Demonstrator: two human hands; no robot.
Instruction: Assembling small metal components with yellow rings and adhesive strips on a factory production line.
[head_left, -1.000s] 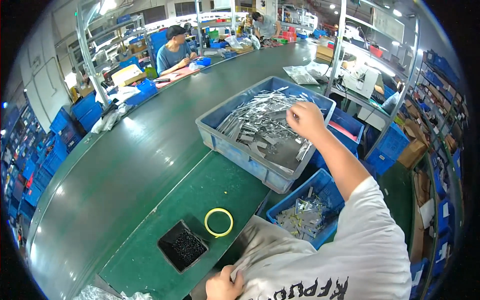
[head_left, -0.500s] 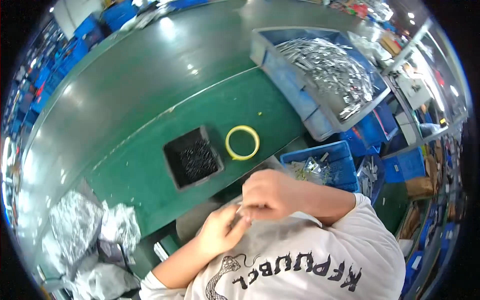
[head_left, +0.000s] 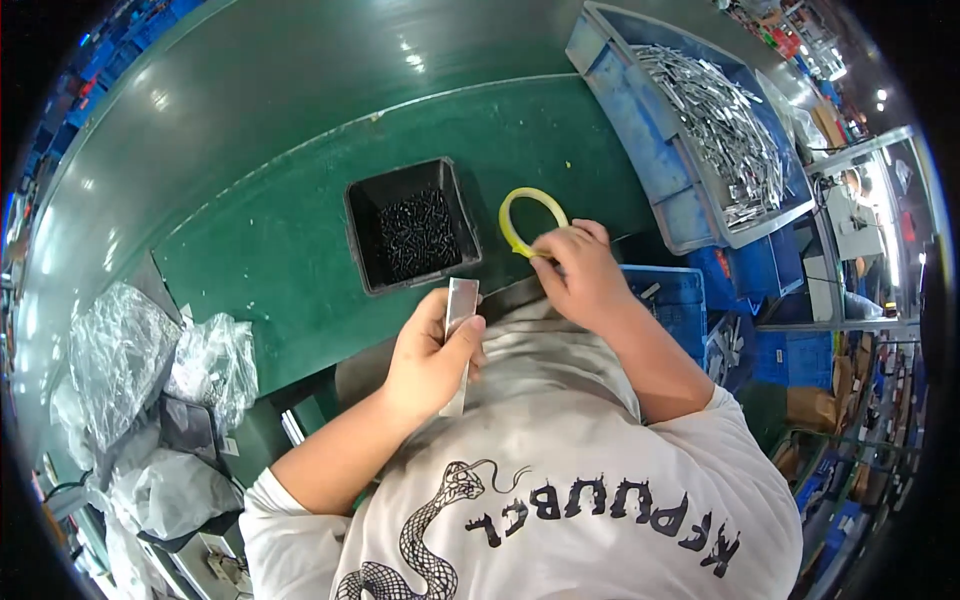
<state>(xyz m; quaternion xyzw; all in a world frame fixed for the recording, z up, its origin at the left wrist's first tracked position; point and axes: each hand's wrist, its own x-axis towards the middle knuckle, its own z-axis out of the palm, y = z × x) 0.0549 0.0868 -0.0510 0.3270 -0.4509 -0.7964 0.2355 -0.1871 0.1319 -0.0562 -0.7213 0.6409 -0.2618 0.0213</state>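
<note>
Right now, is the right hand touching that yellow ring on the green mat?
Touching. The head view shows the right hand's fingertips resting on the near edge of the yellow ring.

1 black screw tray (head_left: pixel 362 225), 1 yellow ring (head_left: pixel 513 205), 2 blue bins (head_left: pixel 640 110), 1 metal strip (head_left: pixel 460 305)

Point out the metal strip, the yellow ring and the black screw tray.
metal strip (head_left: pixel 461 305): head view, upper flat face.
yellow ring (head_left: pixel 515 205): head view, left rim.
black screw tray (head_left: pixel 361 240): head view, left wall.
</note>
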